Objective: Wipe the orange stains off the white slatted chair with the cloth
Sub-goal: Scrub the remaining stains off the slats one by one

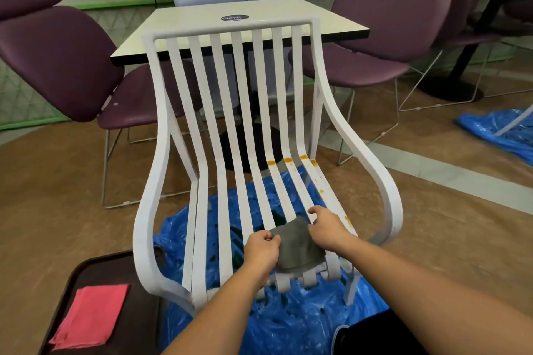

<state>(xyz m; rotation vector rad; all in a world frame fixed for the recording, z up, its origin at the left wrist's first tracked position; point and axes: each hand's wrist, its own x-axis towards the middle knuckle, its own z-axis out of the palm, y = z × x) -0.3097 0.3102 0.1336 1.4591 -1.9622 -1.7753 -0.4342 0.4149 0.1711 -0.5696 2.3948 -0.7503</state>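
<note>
**A:** Is the white slatted chair (pixel 230 29) clean yet?

**B:** No. The orange stains (pixel 288 160) sit at the back of the seat on the right slats, and small spots run down the right edge. I think most of the wiping is left to do.

**A:** Where is the cloth?

**B:** The grey cloth (pixel 297 248) lies on the front of the seat. The left hand (pixel 261 251) and the right hand (pixel 328 229) each pinch an edge of it.

**A:** What else is there?

**B:** A blue plastic sheet (pixel 288 326) lies under the chair. A pink cloth (pixel 92 314) is on a brown tray (pixel 86 271). A table (pixel 202 20) and purple chairs (pixel 57 60) stand behind.
</note>
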